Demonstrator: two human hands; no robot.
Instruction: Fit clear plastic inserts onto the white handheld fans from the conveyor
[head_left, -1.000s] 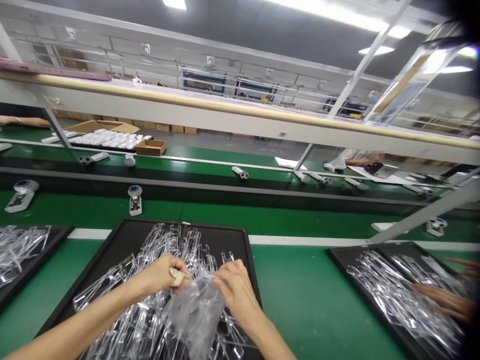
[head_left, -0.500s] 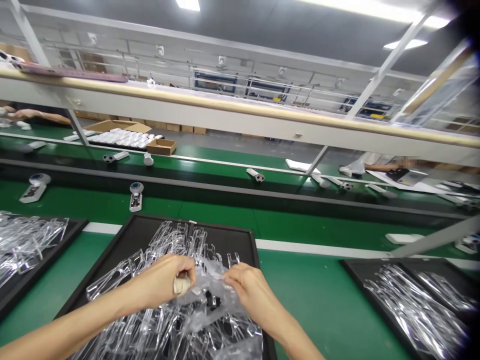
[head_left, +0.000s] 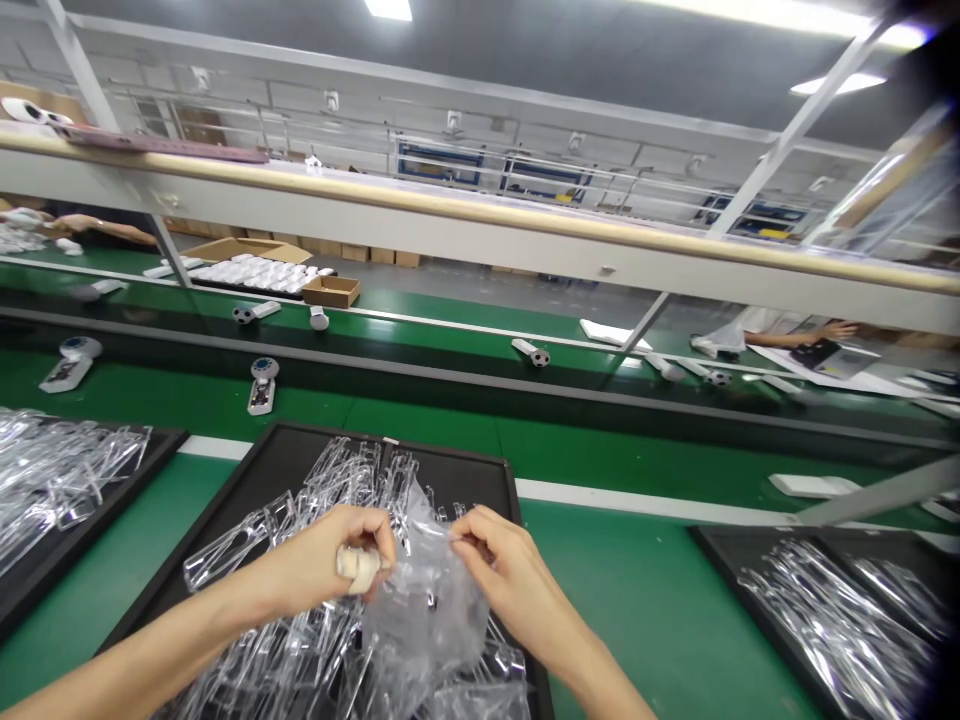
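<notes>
Both of my hands hold a crumpled clear plastic bag (head_left: pixel 420 610) over a black tray (head_left: pixel 300 455). My left hand (head_left: pixel 330 560), with tape wrapped round a fingertip, pinches the bag's upper left edge. My right hand (head_left: pixel 502 570) pinches its upper right edge. The bag hangs between them, with small dark bits showing through it. The tray below is piled with several clear plastic pieces (head_left: pixel 330 490).
A second tray of clear pieces (head_left: pixel 45 480) lies at the left, a third (head_left: pixel 840 600) at the right. Beyond runs a green conveyor (head_left: pixel 450 420) carrying white handheld devices (head_left: pixel 259 385). Cardboard boxes (head_left: pixel 330 290) and other people's arms (head_left: pixel 795 335) are across the line.
The bag has been lifted a little and pulled wider between my hands. The view has shifted slightly left, and the other person's hand at the right tray has gone.
</notes>
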